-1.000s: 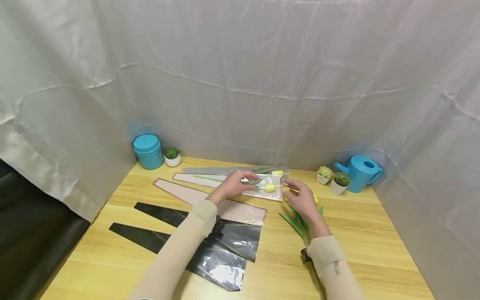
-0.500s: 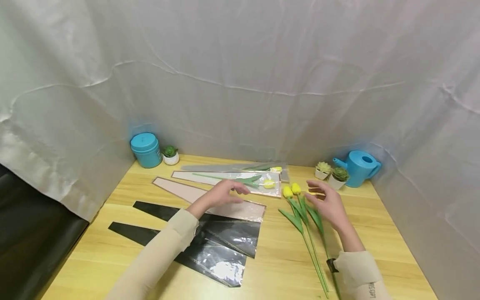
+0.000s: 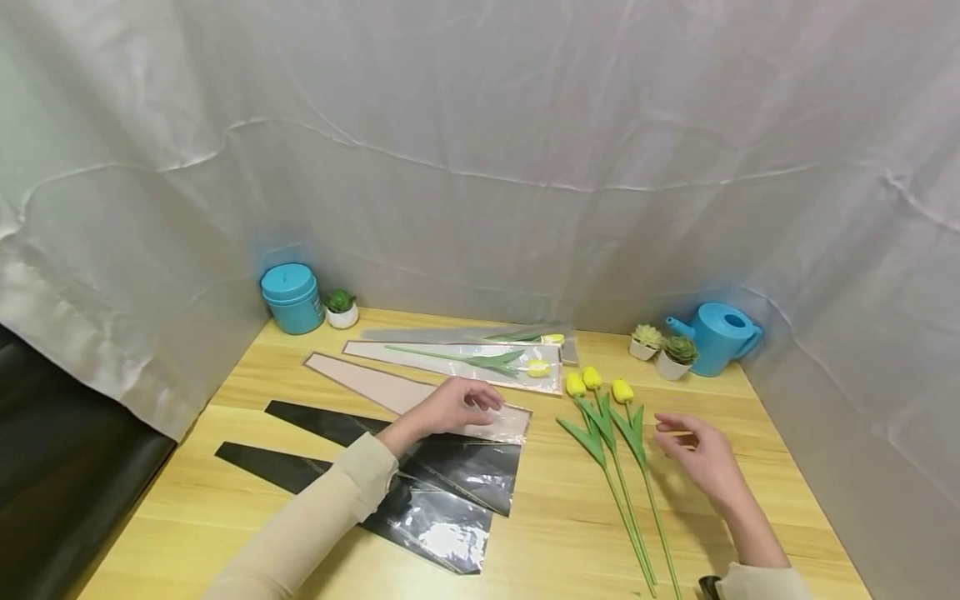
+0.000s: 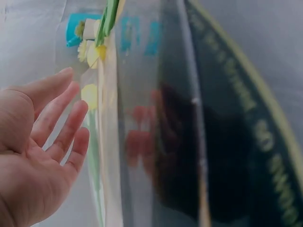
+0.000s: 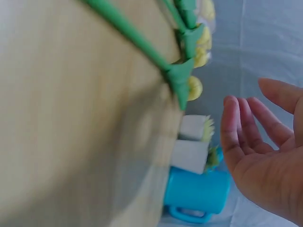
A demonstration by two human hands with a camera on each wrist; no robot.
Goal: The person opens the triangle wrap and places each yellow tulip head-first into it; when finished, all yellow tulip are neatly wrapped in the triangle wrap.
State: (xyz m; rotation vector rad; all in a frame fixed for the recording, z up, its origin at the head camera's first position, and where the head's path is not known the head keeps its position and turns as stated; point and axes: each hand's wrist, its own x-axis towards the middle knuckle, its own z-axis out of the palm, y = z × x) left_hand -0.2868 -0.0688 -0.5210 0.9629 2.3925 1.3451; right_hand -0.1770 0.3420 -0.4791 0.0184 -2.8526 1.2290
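Partly covered up, in the head view, by the left hand and left sleeve: two black wrapping bags and a pink wrapping bag. Over the pink one, fingers softly bent, grip loose. Flat on the wooden table, three yellow tulips, just beside the loose, curvy right hand. Cut off at the bottom: right sleeve.

From the left wrist, palm cut off by the edge, fingers apart; gold letters on black, too blurry to read well, only a faint line from the head.

From the right wrist, palm cut off too; blue watering can with handle low in view.
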